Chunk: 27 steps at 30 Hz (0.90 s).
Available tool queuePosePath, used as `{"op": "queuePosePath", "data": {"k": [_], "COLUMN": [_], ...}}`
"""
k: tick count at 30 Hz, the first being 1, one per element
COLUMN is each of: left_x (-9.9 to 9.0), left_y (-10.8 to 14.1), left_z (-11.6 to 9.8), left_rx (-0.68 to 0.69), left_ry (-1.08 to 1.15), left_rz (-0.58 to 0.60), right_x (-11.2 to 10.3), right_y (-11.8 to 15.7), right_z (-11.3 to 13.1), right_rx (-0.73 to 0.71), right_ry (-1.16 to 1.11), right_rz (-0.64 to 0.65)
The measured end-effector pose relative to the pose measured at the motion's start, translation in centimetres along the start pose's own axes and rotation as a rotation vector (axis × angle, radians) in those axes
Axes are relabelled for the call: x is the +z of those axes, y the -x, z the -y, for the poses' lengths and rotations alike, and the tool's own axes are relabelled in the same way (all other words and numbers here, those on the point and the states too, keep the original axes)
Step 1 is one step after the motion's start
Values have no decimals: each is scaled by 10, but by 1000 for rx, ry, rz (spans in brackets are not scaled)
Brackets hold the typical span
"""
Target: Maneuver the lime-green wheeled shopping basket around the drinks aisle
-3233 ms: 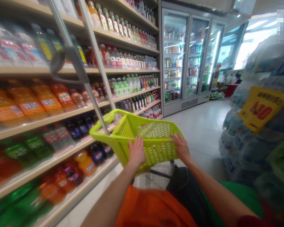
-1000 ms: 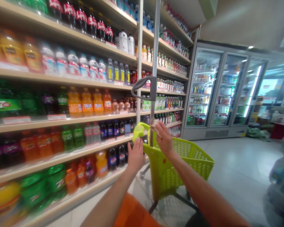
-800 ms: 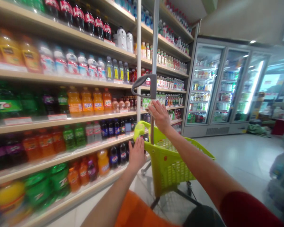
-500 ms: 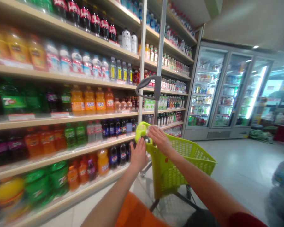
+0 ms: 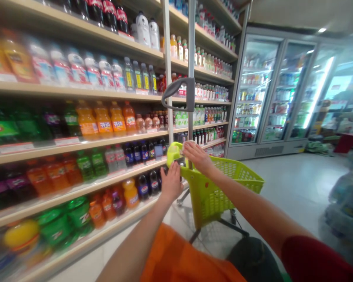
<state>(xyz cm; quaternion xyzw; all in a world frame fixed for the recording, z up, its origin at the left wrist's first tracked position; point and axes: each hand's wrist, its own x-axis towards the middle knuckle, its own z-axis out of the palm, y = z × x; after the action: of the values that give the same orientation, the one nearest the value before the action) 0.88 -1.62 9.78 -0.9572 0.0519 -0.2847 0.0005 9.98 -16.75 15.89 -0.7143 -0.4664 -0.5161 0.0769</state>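
A lime-green shopping cart [image 5: 214, 199] stands before me, with slotted basket walls and a bulky handle end [image 5: 172, 152] turned toward the shelves. My left hand [image 5: 172, 181] rests its fingertips at the near side of that handle end, thumb spread away, fingers stretched. Lying over the handle's other side is my right hand [image 5: 198, 157], its fingers extended and fairly flat. Both hands touch the cart without wrapping round it. Some of the handle is hidden beneath the fingers. A metal pole [image 5: 191, 47] with a grey loop grip [image 5: 190, 94] rises just beyond my hands.
Shelves [image 5: 114, 137] of drink bottles line the left side, close to the cart. Glass-door fridges [image 5: 259, 90] stand at the back right. Blurred wrapped bottles [image 5: 344, 199] are stacked at the right on the pale tiled floor [image 5: 288, 184].
The view has shifted slightly, so the pole and the near shelves appear further left and the cart a little higher. My hands keep their places on the cart handle.
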Motion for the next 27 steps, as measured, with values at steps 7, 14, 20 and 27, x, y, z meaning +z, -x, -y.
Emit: {"op": "queuePosePath", "data": {"k": [7, 14, 20, 27], "left_x": [6, 9, 37, 56], "left_y": [-1, 11, 35, 43], "left_z": [0, -6, -10, -35], "left_rx": [17, 0, -211, -675], "left_ry": [-43, 10, 529, 1634], "left_rz": [-24, -37, -57, 352], "right_x": [31, 50, 46, 22], "right_y": [86, 149, 163, 118], "right_z": [44, 81, 102, 113], "right_rx": [174, 236, 414, 771], "right_ry": [-141, -168, -319, -616], "right_rz": [-46, 78, 72, -139]}}
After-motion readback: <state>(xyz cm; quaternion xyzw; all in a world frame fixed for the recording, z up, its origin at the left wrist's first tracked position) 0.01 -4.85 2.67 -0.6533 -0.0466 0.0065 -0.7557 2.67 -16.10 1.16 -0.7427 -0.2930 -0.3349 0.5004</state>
